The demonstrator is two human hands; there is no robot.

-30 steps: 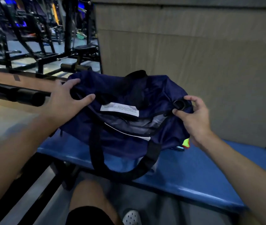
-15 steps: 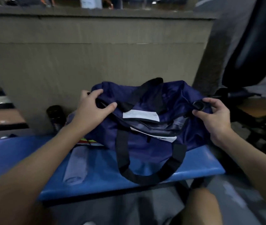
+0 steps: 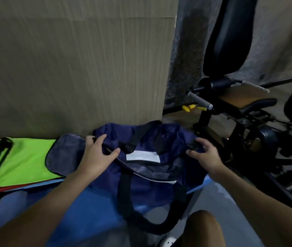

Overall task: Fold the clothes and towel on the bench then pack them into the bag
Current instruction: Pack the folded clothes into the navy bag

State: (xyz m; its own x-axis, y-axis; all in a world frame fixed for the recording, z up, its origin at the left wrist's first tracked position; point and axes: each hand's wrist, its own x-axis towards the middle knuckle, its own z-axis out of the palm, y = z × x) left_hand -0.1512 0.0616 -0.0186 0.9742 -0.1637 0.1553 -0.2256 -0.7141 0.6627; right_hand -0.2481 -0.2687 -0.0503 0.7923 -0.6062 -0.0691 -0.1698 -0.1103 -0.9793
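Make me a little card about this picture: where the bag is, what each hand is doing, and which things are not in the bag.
place: blue bench beside a tan wall
bag: navy bag on the bench, top open, grey lining showing
left hand: left hand grips the bag's left end
right hand: right hand pinches a black buckle at the bag's right end
not in the bag: green garment lying flat; grey towel partly on it, next to the bag

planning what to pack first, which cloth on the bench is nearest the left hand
The grey towel, right beside the left hand at the end of the navy bag; the neon green garment lies farther left.
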